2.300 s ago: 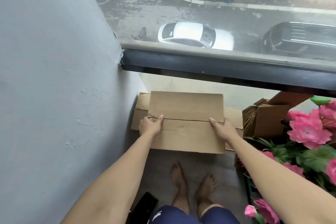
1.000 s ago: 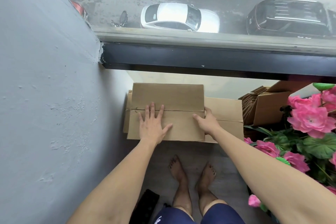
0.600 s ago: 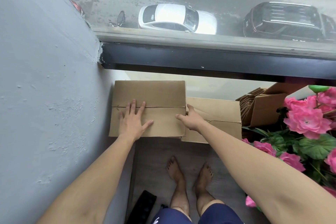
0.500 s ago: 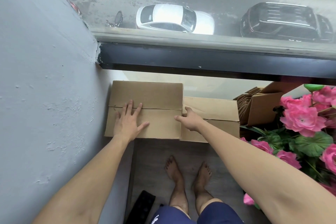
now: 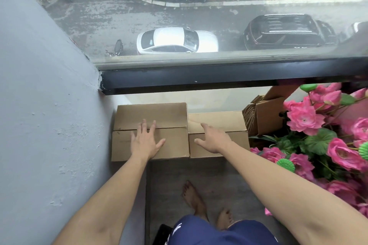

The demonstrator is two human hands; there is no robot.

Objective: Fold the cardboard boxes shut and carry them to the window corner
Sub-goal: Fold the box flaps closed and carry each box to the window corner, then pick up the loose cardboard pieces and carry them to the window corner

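Observation:
Two closed brown cardboard boxes sit side by side on the floor under the window. The left box (image 5: 171, 117) is tight against the grey wall, its top flaps meeting in a seam. My left hand (image 5: 145, 141) lies flat on that top with fingers spread. The right box (image 5: 225, 121) sits a little lower and touches the left one. My right hand (image 5: 213, 139) rests on its top with fingers straight and spread.
The grey wall (image 5: 49, 125) bounds the left. A black window frame (image 5: 199, 79) runs above the boxes. More cardboard (image 5: 264, 117) is stacked at the right, beside pink artificial flowers (image 5: 318, 135). My bare feet stand on the grey floor (image 5: 169, 185) behind the boxes.
The left box slid left off the other one and down against the wall. My right hand let go of its edge and moved onto the right box. The left hand stayed flat.

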